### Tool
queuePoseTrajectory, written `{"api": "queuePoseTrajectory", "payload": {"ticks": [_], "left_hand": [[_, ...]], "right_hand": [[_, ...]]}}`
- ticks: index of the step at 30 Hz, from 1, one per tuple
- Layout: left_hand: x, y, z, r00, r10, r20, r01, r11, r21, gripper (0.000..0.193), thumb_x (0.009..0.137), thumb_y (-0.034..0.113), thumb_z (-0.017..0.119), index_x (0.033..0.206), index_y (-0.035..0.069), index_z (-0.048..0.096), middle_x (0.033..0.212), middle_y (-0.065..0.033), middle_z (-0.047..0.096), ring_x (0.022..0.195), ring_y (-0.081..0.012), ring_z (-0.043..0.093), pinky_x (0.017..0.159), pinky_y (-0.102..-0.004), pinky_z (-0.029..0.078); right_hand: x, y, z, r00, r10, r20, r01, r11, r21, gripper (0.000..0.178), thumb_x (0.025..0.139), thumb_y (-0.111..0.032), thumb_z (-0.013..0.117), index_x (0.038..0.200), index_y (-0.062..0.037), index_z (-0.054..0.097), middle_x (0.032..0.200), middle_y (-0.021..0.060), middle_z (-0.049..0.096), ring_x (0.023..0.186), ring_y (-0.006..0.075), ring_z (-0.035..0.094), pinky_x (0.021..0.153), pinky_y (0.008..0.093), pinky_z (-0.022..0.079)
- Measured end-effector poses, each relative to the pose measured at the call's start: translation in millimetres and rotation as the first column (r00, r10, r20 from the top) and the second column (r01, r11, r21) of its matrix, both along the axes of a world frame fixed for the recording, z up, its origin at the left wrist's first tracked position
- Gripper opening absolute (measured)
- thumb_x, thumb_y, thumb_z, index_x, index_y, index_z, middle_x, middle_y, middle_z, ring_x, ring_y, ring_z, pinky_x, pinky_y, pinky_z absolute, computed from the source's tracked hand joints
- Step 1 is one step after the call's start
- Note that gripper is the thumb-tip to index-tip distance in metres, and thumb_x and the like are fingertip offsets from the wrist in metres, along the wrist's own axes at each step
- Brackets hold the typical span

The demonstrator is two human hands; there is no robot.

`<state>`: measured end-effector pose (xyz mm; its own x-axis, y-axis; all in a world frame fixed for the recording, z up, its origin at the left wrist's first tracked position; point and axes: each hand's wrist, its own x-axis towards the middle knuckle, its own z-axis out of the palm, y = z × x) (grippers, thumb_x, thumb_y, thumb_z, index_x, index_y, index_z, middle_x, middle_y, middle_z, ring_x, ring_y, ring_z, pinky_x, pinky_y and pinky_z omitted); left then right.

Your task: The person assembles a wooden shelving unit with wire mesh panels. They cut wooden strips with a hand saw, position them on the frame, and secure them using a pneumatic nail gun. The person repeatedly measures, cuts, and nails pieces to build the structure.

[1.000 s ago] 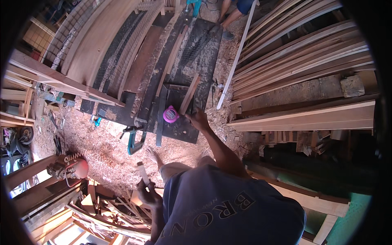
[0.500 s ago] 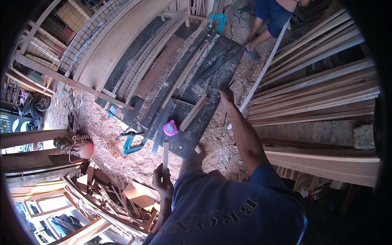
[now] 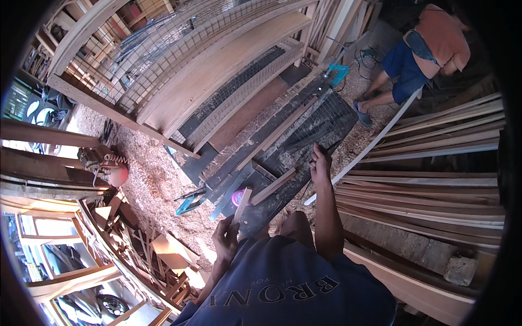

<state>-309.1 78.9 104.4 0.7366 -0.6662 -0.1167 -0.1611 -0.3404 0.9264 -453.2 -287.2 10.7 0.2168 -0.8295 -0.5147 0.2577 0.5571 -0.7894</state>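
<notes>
My left hand (image 3: 225, 238) is closed around the lower end of a short wooden strip (image 3: 242, 204), which points up and tilts a little to the right. Just behind the strip, a pink tape measure (image 3: 237, 197) lies on the dark worktable (image 3: 340, 117), partly covered by it. My right hand (image 3: 321, 161) is over the table's right side with its fingers curled. A thin dark thing shows near those fingers, too small to name. Another short wooden piece (image 3: 273, 186) rests on the table between my hands, beside a longer strip (image 3: 288, 125).
Teal clamps sit at the table's near corner (image 3: 190, 204) and far end (image 3: 338, 76). A large wooden frame with wire mesh (image 3: 103, 89) stands at the left. Stacked boards (image 3: 424, 190) line the right. A person (image 3: 416, 60) bends at the far right. Shavings (image 3: 147, 174) cover the floor.
The view has swung, shifting the table lower and rightward in it. My right hand has drawn back from the table's edge, fingers curled. The strip in my left hand now leans right.
</notes>
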Motion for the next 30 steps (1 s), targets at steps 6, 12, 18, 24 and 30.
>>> {"api": "queuePoseTrajectory", "payload": {"ticks": [6, 12, 18, 24, 30], "left_hand": [[-12.1, -13.1, 11.0, 0.992, 0.102, 0.073, -0.1, 0.994, -0.036, 0.027, 0.093, 0.007, 0.065, 0.119, 0.0, 0.066, 0.088, -0.0119, 0.068, 0.073, -0.0168, 0.065, 0.066, -0.0316, 0.052], [-37.5, -21.0, 8.2, 0.938, 0.323, 0.126, -0.327, 0.945, 0.005, 0.026, 0.093, 0.007, 0.065, 0.118, 0.0, 0.066, 0.094, -0.0134, 0.069, 0.081, -0.0203, 0.068, 0.069, -0.0338, 0.053], [-67.4, -45.8, -1.0, 0.898, 0.345, 0.272, -0.405, 0.89, 0.209, 0.023, 0.093, 0.012, 0.065, 0.115, 0.005, 0.068, 0.095, -0.0162, 0.068, 0.083, -0.0333, 0.068, 0.071, -0.0425, 0.055], [-71.2, -94.2, 2.0, 0.894, 0.265, 0.361, -0.369, 0.892, 0.259, 0.023, 0.093, 0.012, 0.065, 0.116, 0.009, 0.068, 0.102, -0.0147, 0.069, 0.086, -0.0351, 0.068, 0.074, -0.0438, 0.055], [-67.7, -158.3, 1.2, 0.864, 0.168, 0.474, -0.287, 0.939, 0.191, 0.026, 0.089, 0.011, 0.07, 0.114, 0.012, 0.071, 0.099, -0.0092, 0.069, 0.086, -0.0302, 0.069, 0.075, -0.0406, 0.056]], "right_hand": [[105.6, 70.0, 20.3, 0.957, 0.265, -0.114, -0.272, 0.961, -0.05, 0.018, 0.09, -0.027, 0.076, 0.097, -0.0107, 0.071, 0.07, -0.0081, 0.052, 0.057, 0.002, 0.042, 0.043, 0.0189, 0.027], [145.0, 107.4, -8.7, 0.798, 0.602, 0.004, -0.601, 0.796, 0.064, 0.02, 0.091, -0.027, 0.075, 0.092, -0.0085, 0.067, 0.068, -0.0039, 0.054, 0.055, 0.0041, 0.046, 0.044, 0.0206, 0.031], [96.7, 66.3, -29.7, 0.39, 0.875, -0.286, -0.913, 0.409, 0.006, 0.027, 0.093, -0.025, 0.073, 0.103, -0.0012, 0.067, 0.075, 0.0035, 0.066, 0.064, 0.0087, 0.062, 0.05, 0.0224, 0.047], [71.3, -34.2, -50.1, 0.093, 0.607, -0.79, -0.992, 0.126, -0.02, 0.054, 0.08, -0.038, 0.081, 0.11, 0.0036, 0.063, 0.086, 0.0197, 0.072, 0.083, 0.0311, 0.072, 0.075, 0.0409, 0.056], [51.1, -97.8, -36.3, 0.068, 0.583, -0.809, -0.998, 0.048, -0.049, 0.056, 0.087, -0.038, 0.073, 0.126, -0.0004, 0.06, 0.103, 0.018, 0.073, 0.098, 0.0323, 0.071, 0.085, 0.0416, 0.054]]}}
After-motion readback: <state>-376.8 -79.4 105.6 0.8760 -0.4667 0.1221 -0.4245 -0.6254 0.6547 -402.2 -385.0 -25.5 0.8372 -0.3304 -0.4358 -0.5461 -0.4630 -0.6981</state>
